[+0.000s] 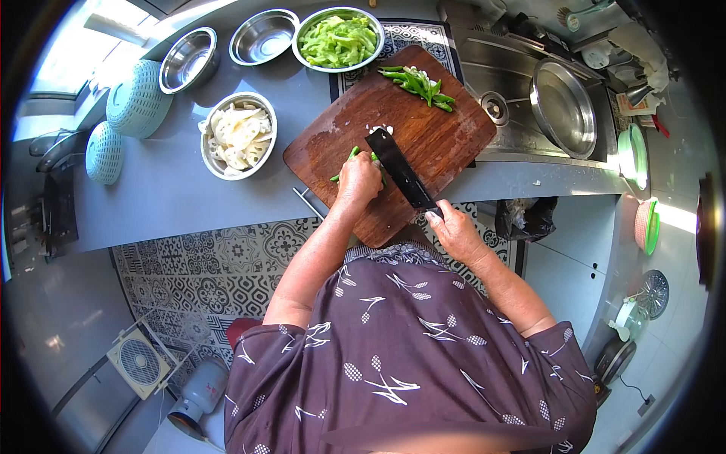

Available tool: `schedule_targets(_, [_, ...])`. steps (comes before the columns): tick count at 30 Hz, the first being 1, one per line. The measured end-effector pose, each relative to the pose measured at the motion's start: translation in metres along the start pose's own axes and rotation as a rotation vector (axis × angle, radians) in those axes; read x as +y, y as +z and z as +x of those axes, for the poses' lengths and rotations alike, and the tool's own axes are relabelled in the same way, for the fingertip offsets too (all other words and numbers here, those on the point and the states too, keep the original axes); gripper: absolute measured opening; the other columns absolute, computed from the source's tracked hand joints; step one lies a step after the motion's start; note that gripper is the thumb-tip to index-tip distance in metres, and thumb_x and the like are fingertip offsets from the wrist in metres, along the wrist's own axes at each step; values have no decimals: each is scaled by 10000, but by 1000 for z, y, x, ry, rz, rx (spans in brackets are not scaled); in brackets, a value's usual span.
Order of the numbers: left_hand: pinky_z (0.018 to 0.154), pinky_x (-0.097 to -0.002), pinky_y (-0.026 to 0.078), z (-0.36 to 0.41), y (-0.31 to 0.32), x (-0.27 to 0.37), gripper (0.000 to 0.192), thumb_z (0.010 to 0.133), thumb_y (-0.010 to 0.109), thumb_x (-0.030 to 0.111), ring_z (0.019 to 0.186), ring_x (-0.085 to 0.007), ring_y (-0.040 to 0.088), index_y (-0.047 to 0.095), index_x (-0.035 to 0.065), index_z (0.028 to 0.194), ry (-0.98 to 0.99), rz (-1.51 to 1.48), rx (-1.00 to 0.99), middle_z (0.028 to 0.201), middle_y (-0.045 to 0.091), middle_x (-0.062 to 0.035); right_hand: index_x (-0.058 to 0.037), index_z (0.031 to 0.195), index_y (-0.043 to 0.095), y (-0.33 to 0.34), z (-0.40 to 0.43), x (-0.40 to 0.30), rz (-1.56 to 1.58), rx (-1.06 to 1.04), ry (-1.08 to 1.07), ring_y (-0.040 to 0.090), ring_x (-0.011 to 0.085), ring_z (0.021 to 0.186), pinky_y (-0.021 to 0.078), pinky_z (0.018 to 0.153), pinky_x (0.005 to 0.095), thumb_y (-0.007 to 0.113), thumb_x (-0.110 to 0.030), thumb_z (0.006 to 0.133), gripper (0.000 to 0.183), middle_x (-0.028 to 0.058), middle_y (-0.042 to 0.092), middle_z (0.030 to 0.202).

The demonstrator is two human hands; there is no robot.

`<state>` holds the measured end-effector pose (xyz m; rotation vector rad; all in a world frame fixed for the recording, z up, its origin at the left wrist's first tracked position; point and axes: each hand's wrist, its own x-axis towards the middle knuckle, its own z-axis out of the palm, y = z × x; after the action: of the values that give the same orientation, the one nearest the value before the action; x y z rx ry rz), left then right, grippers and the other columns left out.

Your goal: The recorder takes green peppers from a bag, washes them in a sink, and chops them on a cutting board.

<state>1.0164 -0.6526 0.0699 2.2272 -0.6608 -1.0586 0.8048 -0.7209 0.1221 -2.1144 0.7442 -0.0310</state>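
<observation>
On a dark wooden cutting board, my left hand presses down on green chili peppers, whose ends stick out around the fingers. My right hand grips the handle of a dark-bladed cleaver. The blade lies beside my left fingers, its far end near some small white pieces. At the board's far corner sits a pile of sliced green peppers with white bits in it.
Left of the board stands a steel bowl of sliced lotus root. Behind are a bowl of green vegetable strips and two steel bowls. Blue plastic baskets stand farther left. A sink holding a metal basin adjoins the board's right.
</observation>
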Motion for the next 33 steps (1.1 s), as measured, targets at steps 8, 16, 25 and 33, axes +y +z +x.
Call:
schedule_targets(8, [513, -328, 488, 7, 25, -25, 190, 878, 509, 184, 473, -190, 595, 560, 5, 839, 268, 292, 334, 578, 605, -88, 11, 905, 426, 10, 5, -14, -160, -29, 57, 557, 439, 616, 444, 545, 485, 499, -209, 892, 232, 249, 553, 617])
schedule_targets(16, [493, -321, 473, -4, -11, 11, 213, 887, 497, 201, 450, -174, 574, 562, 10, 819, -67, -101, -92, 577, 603, -69, 4, 871, 427, 16, 49, -15, -138, 20, 40, 566, 444, 652, 452, 567, 496, 498, -219, 893, 235, 260, 561, 641])
schedule_targets(25, [503, -324, 476, 11, 3, -9, 226, 893, 468, 197, 455, -177, 576, 560, 8, 812, 62, 136, -28, 589, 607, -80, 2, 868, 425, -2, 24, -7, -79, -39, -23, 565, 431, 644, 447, 543, 473, 502, -216, 895, 232, 254, 556, 632])
schedule_targets(33, [599, -362, 492, 7, -7, 6, 248, 892, 457, 214, 547, -232, 616, 570, -1, 843, 85, 253, -48, 611, 616, -99, 25, 888, 446, -6, 23, -7, -21, -100, 43, 564, 421, 664, 432, 549, 453, 510, -195, 896, 230, 240, 552, 651])
